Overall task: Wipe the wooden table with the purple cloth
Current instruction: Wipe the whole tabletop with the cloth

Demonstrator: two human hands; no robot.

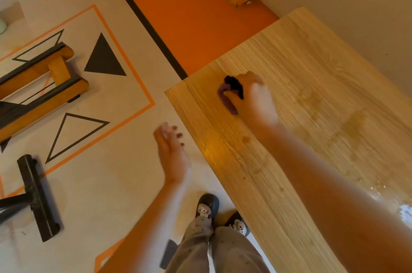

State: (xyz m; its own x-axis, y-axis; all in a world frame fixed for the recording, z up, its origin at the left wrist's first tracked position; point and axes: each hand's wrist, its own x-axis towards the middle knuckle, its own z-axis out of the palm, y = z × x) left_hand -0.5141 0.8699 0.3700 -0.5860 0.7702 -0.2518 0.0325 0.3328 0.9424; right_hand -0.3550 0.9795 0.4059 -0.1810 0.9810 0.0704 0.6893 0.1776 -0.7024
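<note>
**A:** From the head view, how far along does the wiping look?

**B:** Partway, I'd say. The wooden table fills the right half of the frame. A faint damp sheen runs across its centre right, and a glossy wet patch sits at the lower right edge. That suggests those stretches have been gone over. The strip along the table's left edge and the upper corner look dry and matte, so I judge they are left to do.

**A:** Where's the cloth?

**B:** The purple cloth lies bunched on the tabletop at the frame's centre, near the table's left corner. It is mostly hidden by the hand. There is also a dark shape by the fingers. I can't tell whether it is a fold of the cloth or something else.

**A:** And the hands?

**B:** The right hand reaches in from the lower right on a long, extended arm. It is palm down on the cloth, with the thumb laid across it and the fingers curled over the bundle, gripping and pressing it to the wood. The left hand is off the table at centre left, over the patterned floor mat. Its fingers are loosely bent and it holds nothing. It looks to be there for balance. The two hands are well apart.

**A:** Anything else?

**B:** Slippers at bottom centre, close to the table's edge.
</note>
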